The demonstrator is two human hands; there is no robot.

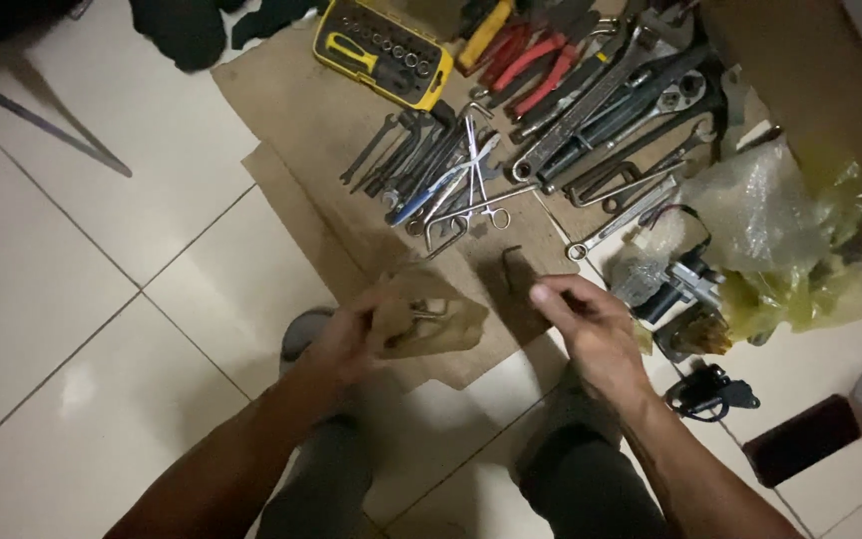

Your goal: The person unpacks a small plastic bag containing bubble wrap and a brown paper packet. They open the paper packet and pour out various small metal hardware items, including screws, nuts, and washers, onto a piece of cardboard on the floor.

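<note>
Head view: two hands work over a brown mat on the tiled floor. The left hand is closed on a tan, see-through pouch with small metal parts inside, too blurred to count. The right hand hovers beside it, fingers curled together near a bent hex key; whether it pinches anything cannot be told. Beyond lie one yellow socket case, a row of spanners, two scissors-like clamps and red-handled pliers, cut off at the top. Crumpled plastic bags hide parts at right.
</note>
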